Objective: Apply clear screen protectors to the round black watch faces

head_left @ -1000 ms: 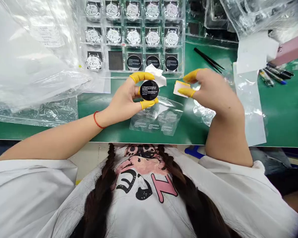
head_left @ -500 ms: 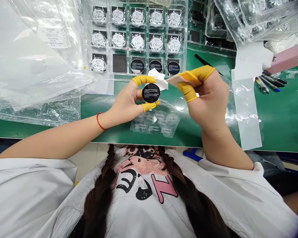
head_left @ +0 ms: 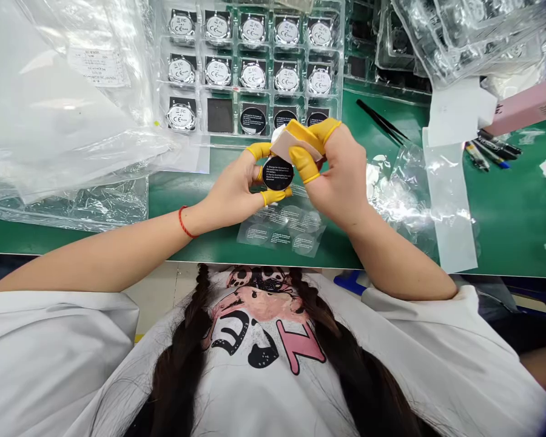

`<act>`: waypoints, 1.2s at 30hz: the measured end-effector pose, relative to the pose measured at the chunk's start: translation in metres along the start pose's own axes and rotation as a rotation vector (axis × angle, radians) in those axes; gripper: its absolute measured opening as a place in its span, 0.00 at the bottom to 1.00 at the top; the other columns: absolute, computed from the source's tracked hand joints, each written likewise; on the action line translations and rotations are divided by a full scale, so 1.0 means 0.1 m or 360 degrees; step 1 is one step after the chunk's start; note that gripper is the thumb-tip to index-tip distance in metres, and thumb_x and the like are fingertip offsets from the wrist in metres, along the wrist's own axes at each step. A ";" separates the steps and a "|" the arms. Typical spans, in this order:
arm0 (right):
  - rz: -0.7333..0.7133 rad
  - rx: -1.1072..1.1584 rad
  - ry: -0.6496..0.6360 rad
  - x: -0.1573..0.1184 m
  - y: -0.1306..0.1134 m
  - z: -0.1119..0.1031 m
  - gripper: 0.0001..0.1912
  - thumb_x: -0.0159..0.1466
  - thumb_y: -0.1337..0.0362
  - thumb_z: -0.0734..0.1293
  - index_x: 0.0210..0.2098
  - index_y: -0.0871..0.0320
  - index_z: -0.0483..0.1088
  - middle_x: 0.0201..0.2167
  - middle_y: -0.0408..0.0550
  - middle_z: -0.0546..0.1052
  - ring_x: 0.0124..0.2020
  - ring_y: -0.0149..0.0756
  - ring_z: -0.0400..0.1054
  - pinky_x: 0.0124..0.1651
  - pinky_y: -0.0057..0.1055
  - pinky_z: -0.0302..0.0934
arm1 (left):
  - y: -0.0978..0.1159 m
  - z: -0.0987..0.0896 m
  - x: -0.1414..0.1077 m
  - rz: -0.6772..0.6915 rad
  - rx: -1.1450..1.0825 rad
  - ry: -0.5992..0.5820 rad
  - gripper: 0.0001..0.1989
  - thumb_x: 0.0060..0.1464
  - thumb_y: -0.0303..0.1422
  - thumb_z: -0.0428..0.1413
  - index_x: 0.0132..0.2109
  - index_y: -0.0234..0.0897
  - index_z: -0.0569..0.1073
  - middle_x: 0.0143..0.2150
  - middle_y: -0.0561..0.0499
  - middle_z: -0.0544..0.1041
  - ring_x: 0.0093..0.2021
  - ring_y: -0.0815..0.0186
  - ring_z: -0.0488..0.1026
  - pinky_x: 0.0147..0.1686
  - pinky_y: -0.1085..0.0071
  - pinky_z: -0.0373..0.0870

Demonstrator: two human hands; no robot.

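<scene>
Three black discs (head_left: 253, 121), eleven silver discs (head_left: 253, 76) in clear tray (head_left: 340, 100).

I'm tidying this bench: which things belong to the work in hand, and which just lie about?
In use, by the look of it:
left hand: round black disc with white print
right hand: flat pinkish-white pad
clear plastic sheet with printed circles
clear compartmented plastic tray

Apparently lying about:
slim black tweezers
long pink box

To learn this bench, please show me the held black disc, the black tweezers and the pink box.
Black disc (head_left: 277, 175), head view: printed face.
Black tweezers (head_left: 370, 113), head view: near joined end.
Pink box (head_left: 528, 108), head view: long side.
</scene>
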State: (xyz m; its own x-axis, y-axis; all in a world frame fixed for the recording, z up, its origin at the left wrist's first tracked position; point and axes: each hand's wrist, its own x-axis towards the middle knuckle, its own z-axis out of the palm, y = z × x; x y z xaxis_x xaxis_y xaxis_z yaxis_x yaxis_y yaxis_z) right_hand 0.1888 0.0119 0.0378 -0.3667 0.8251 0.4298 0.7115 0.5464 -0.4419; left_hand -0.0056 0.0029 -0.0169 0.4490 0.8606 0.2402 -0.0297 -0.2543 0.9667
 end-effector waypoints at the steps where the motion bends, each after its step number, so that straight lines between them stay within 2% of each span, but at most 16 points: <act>1: 0.0014 0.0017 -0.0014 0.01 0.01 -0.02 0.14 0.74 0.49 0.56 0.42 0.50 0.64 0.41 0.47 0.77 0.41 0.37 0.71 0.41 0.38 0.69 | 0.01 0.00 0.00 -0.0012 -0.0001 -0.0005 0.33 0.52 0.47 0.67 0.59 0.45 0.62 0.38 0.55 0.79 0.38 0.61 0.82 0.42 0.56 0.82; 3: 0.0021 0.0071 -0.0024 0.02 0.01 -0.08 0.16 0.74 0.47 0.55 0.44 0.49 0.66 0.42 0.47 0.77 0.42 0.38 0.72 0.41 0.40 0.69 | 0.03 -0.01 0.01 -0.0037 -0.0007 -0.0021 0.34 0.51 0.46 0.68 0.59 0.45 0.62 0.37 0.55 0.79 0.39 0.60 0.82 0.43 0.56 0.82; 6: -0.0043 0.0077 -0.0080 0.00 -0.03 -0.20 0.19 0.74 0.47 0.52 0.48 0.48 0.69 0.45 0.48 0.77 0.47 0.42 0.72 0.48 0.46 0.69 | 0.09 -0.03 0.03 -0.0061 0.0004 -0.0046 0.34 0.51 0.47 0.68 0.58 0.44 0.63 0.37 0.56 0.79 0.40 0.59 0.82 0.43 0.56 0.83; 9: -0.0149 -0.0093 -0.0206 -0.02 -0.10 -0.27 0.21 0.74 0.49 0.52 0.45 0.48 0.73 0.46 0.49 0.77 0.50 0.45 0.71 0.54 0.51 0.66 | 0.14 -0.03 0.04 -0.0061 -0.0001 -0.0103 0.32 0.51 0.48 0.66 0.57 0.44 0.64 0.38 0.55 0.79 0.40 0.60 0.83 0.42 0.57 0.83; 12: -0.0172 -0.0141 -0.0289 -0.04 -0.14 -0.26 0.19 0.74 0.52 0.54 0.42 0.48 0.75 0.44 0.47 0.78 0.52 0.47 0.71 0.57 0.54 0.64 | 0.16 -0.03 0.05 -0.0090 -0.0032 -0.0104 0.32 0.51 0.49 0.67 0.57 0.44 0.64 0.38 0.55 0.80 0.38 0.62 0.82 0.40 0.59 0.83; 15: -0.0212 -0.0074 -0.0301 -0.05 -0.15 -0.22 0.19 0.74 0.56 0.54 0.41 0.47 0.75 0.43 0.45 0.78 0.53 0.46 0.71 0.60 0.56 0.61 | 0.15 -0.03 0.05 -0.0113 -0.0011 -0.0014 0.34 0.50 0.49 0.67 0.58 0.42 0.65 0.37 0.53 0.80 0.38 0.62 0.82 0.39 0.62 0.83; 20: -0.0034 -0.0021 -0.0348 -0.08 -0.14 -0.18 0.21 0.74 0.48 0.54 0.40 0.46 0.76 0.42 0.42 0.77 0.53 0.42 0.70 0.64 0.55 0.60 | 0.11 -0.05 0.04 -0.0100 0.0033 0.0081 0.35 0.49 0.50 0.68 0.58 0.43 0.65 0.42 0.50 0.81 0.42 0.61 0.82 0.41 0.62 0.82; 23: -0.0033 -0.0008 -0.0341 -0.12 -0.17 -0.16 0.21 0.74 0.48 0.54 0.39 0.46 0.76 0.41 0.43 0.77 0.52 0.42 0.70 0.64 0.54 0.60 | 0.10 -0.07 0.04 -0.0086 0.0026 0.0110 0.37 0.47 0.51 0.69 0.58 0.44 0.64 0.42 0.50 0.81 0.43 0.60 0.82 0.42 0.61 0.82; 27: -0.0114 -0.0031 -0.0283 -0.18 -0.20 -0.12 0.19 0.74 0.54 0.54 0.40 0.47 0.76 0.40 0.46 0.78 0.48 0.42 0.71 0.61 0.55 0.62 | 0.10 -0.09 0.05 -0.0078 0.0067 0.0136 0.37 0.47 0.50 0.69 0.58 0.42 0.64 0.42 0.50 0.81 0.42 0.59 0.82 0.41 0.60 0.83; 30: -0.0174 -0.0012 -0.0188 -0.21 -0.18 -0.11 0.18 0.74 0.53 0.55 0.40 0.48 0.75 0.38 0.47 0.78 0.45 0.43 0.72 0.56 0.53 0.65 | 0.13 -0.10 0.05 -0.0081 0.0085 0.0115 0.37 0.48 0.51 0.68 0.59 0.42 0.64 0.42 0.49 0.81 0.44 0.57 0.82 0.41 0.59 0.83; 32: -0.0126 0.0052 -0.0023 -0.22 -0.16 -0.15 0.18 0.74 0.51 0.55 0.41 0.49 0.74 0.37 0.48 0.77 0.44 0.42 0.72 0.52 0.50 0.68 | 0.16 -0.10 0.05 -0.0093 0.0092 0.0102 0.36 0.50 0.51 0.67 0.59 0.43 0.63 0.41 0.50 0.80 0.46 0.57 0.82 0.43 0.58 0.83; 36: 0.0247 0.0239 0.0452 -0.18 -0.07 -0.28 0.14 0.73 0.50 0.60 0.45 0.51 0.69 0.38 0.47 0.75 0.40 0.38 0.72 0.48 0.42 0.70 | 0.22 -0.08 0.04 -0.0111 0.0104 0.0092 0.33 0.51 0.48 0.67 0.59 0.44 0.63 0.39 0.53 0.79 0.44 0.57 0.82 0.41 0.57 0.83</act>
State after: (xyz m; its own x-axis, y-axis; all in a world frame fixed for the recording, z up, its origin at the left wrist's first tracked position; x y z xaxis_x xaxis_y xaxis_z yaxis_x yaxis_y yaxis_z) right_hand 0.2068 -0.0107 0.0550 -0.0649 0.8385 0.5410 0.6420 0.4502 -0.6206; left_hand -0.0113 0.0039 0.0055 0.3954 0.9009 0.1789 0.0591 -0.2194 0.9739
